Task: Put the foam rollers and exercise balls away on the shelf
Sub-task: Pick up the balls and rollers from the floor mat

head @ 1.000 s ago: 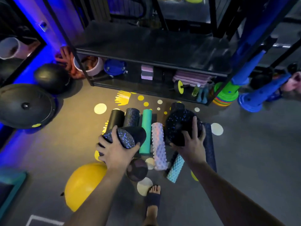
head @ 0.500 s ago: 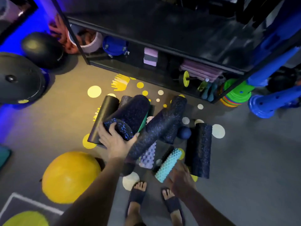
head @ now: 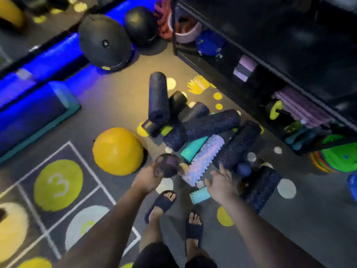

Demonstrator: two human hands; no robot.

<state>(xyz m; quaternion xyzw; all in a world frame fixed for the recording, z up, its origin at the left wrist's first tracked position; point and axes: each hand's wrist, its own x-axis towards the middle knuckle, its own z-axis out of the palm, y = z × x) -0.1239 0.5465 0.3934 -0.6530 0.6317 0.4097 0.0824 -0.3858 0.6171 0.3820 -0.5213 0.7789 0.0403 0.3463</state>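
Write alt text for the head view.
The left hand grips a small dark purple ball, the right hand open beside it. Ahead, speckled black foam rollers lie jumbled on the grey floor before a black metal shelf.

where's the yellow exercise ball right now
Head view, left of centre: the yellow exercise ball sits on the floor, left of the foam roller pile and the left hand gripping a small dark ball.

Before you, a plain yellow ball [head: 117, 150] at left, blue-speckled black rollers [head: 210, 125] in the far pile, a teal roller [head: 193, 149] beside a knobbed lilac roller [head: 204, 159], a navy ball [head: 243, 168] right, a white 3 on a lime circle [head: 58, 184] near left
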